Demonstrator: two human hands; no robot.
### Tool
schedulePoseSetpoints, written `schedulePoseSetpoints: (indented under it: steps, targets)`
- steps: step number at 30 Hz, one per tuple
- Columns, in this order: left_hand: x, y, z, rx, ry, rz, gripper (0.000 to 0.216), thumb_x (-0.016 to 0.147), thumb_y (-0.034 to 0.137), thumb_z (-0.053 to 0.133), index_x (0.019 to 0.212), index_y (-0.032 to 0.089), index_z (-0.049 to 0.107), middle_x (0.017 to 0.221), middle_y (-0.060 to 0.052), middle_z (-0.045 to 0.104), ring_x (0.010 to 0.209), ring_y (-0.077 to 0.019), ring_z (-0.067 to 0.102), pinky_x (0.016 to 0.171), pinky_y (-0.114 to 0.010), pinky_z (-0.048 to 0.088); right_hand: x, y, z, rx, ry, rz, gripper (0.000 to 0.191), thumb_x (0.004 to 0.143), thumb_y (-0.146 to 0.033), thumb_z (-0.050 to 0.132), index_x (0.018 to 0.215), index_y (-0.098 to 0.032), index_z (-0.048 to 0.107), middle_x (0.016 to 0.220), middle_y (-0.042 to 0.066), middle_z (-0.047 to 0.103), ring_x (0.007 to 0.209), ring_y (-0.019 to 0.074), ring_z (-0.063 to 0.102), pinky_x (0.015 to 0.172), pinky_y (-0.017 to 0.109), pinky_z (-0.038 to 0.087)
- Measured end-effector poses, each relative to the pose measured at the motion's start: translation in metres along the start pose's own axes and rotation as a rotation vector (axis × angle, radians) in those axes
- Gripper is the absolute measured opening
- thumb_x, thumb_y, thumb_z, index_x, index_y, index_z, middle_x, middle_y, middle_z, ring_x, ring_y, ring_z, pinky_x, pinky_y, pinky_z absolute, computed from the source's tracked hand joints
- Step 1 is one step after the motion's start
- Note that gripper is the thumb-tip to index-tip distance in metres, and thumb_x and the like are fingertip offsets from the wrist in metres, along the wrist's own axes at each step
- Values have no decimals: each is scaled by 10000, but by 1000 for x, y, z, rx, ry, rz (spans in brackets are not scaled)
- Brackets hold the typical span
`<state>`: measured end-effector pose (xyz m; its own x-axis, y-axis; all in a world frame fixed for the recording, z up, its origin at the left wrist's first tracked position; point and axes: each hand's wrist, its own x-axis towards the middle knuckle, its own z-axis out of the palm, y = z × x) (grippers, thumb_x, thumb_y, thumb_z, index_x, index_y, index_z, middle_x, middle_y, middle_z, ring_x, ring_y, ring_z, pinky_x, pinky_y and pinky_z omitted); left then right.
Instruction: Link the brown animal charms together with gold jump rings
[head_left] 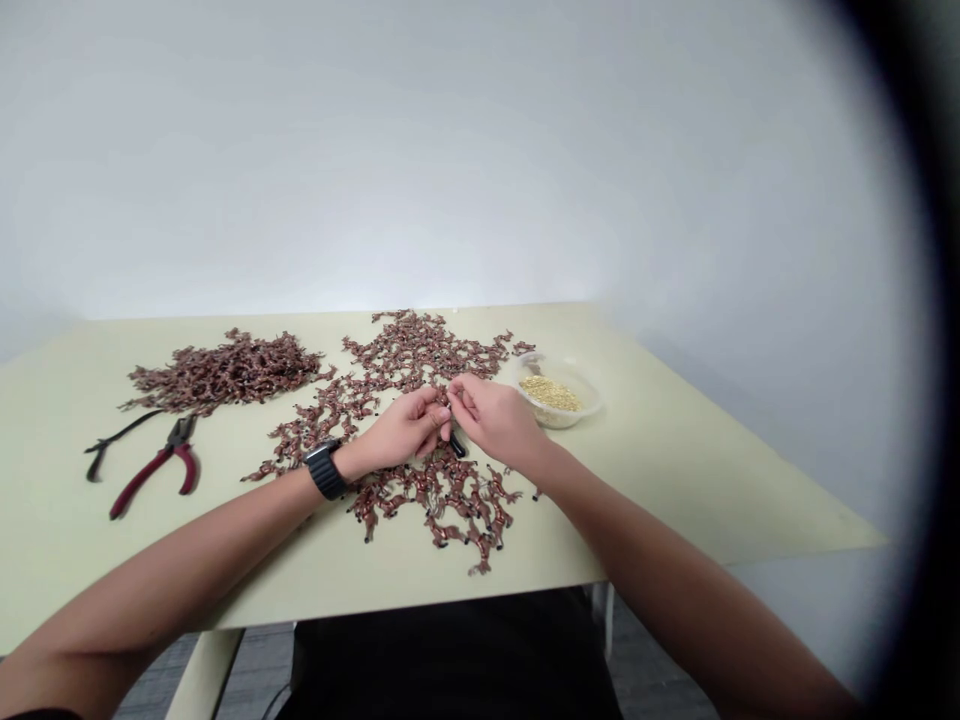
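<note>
My left hand (405, 425) and my right hand (491, 415) meet over the middle of the pale table (675, 470), fingers pinched together around a small brown piece with a black end (454, 443). What exactly sits between the fingertips is too small to name. A black watch (324, 468) is on my left wrist. Beneath and around both hands spreads a scatter of small brown figures (420, 420).
A denser heap of the same brown figures (225, 370) lies at the back left. Red-handled pliers (154, 465) and a black-handled tool (112, 440) rest at the left. A clear bowl of small golden bits (559, 392) stands right of my hands. A white wall rises behind.
</note>
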<state>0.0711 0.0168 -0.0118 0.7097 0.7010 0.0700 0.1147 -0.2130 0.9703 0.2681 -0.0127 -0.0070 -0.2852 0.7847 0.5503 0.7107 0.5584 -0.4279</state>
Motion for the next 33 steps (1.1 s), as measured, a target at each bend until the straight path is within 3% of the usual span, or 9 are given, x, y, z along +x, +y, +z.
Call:
schedulePoseSetpoints:
  steps: [3, 7, 10, 13, 16, 20, 23, 28, 33]
  targets:
    - [-1, -2, -1, 240, 76, 63, 212, 1027, 381, 466, 986, 181, 526, 830, -24, 654, 516, -84, 549, 473, -202, 398, 0, -3, 2, 35, 6, 30, 105, 978, -230, 520, 946, -179, 606, 669, -25, 527, 590, 121, 473, 602, 267, 340]
    - [0, -8, -7, 631, 181, 198, 215, 981, 198, 482, 1164, 191, 595, 852, -49, 712, 715, -161, 652, 632, -237, 440, 3, -9, 5, 320, -5, 299, 152, 943, -314, 565, 857, -193, 598, 595, -45, 485, 533, 116, 440, 554, 259, 362]
    - [1, -10, -8, 687, 196, 204, 328, 955, 139, 469, 1262, 199, 572, 887, -60, 727, 738, -176, 667, 628, -240, 425, 5, -11, 4, 625, -105, 511, 218, 930, -397, 576, 846, -197, 599, 608, -37, 523, 459, 102, 421, 444, 246, 321]
    - [0, -7, -7, 605, 167, 217, 163, 992, 213, 473, 1092, 183, 598, 823, -45, 713, 697, -156, 647, 644, -236, 441, 7, -9, 1, 771, -155, 590, 252, 904, -446, 619, 870, -196, 613, 681, -13, 593, 423, 83, 418, 383, 233, 258]
    - [-1, -2, -5, 443, 119, 150, 216, 1024, 332, 469, 897, 178, 553, 757, -22, 680, 589, -109, 586, 583, -208, 436, 7, -3, -1, 738, -168, 536, 267, 904, -470, 629, 908, -203, 629, 678, -15, 596, 433, 89, 431, 391, 232, 260]
    - [-1, -1, -4, 187, 49, 1, 329, 1027, 461, 464, 880, 175, 530, 655, 15, 587, 445, -68, 483, 435, -178, 355, 6, 1, -6, 505, -116, 350, 219, 945, -426, 588, 919, -215, 638, 569, -48, 490, 485, 120, 430, 480, 255, 318]
    - [-1, -2, -5, 59, -13, -14, 369, 1016, 506, 482, 887, 164, 534, 614, 34, 528, 405, -54, 441, 406, -171, 315, 5, 1, -10, 289, -77, 180, 168, 977, -354, 547, 961, -223, 652, 595, -46, 486, 534, 129, 441, 557, 265, 334]
    - [-2, 0, -4, -23, -58, 3, 377, 1013, 510, 496, 901, 153, 542, 685, 9, 570, 407, -36, 435, 418, -173, 312, 4, 3, -13, 99, -97, -61, 202, 1023, -263, 451, 1017, -218, 649, 835, 37, 644, 757, 176, 562, 724, 288, 387]
    - [-3, 2, -2, 5, -41, 1, 386, 1014, 509, 497, 871, 154, 544, 576, 43, 490, 399, -49, 428, 425, -172, 307, 2, 5, -11, 1, -128, -118, 224, 1037, -245, 398, 991, -206, 614, 871, 72, 644, 827, 204, 573, 769, 305, 393]
